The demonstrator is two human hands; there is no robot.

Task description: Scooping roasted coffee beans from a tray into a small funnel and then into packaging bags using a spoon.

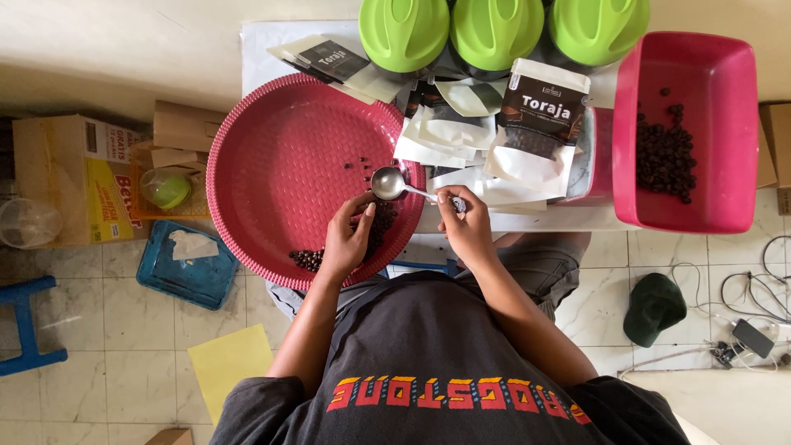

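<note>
The metal spoon (389, 183) is the thing in hand: its round bowl hangs over the right-hand edge of the big round red woven tray (272, 156), and its handle runs off to the right into the person's right hand (466, 224), whose fingertips pinch the end of the handle. The bowl looks bare, though I cannot be sure from here. Just below it the left hand (349, 239) lies on the tray, fingers curled loosely around a cluster of dark coffee beans (381, 221); whether it actually grips any I cannot tell. A further heap of beans (307, 259) sits against the tray's near rim, and a few loose ones are scattered by the middle.

To the right of the tray, on the white table (255, 58), lies a pile of flat white pouches (441, 136), and among them stands a filled pouch with a dark label (540, 124), upright and leaning a little. At the table's right edge is a deep red plastic tub (700, 206) with beans along its floor. Three lime-green lids (493, 29) line the far edge.

On the tiled floor to the left sit a cardboard box (70, 177) and a blue tray (185, 264); a dark green cap (653, 306) lies to the right.
</note>
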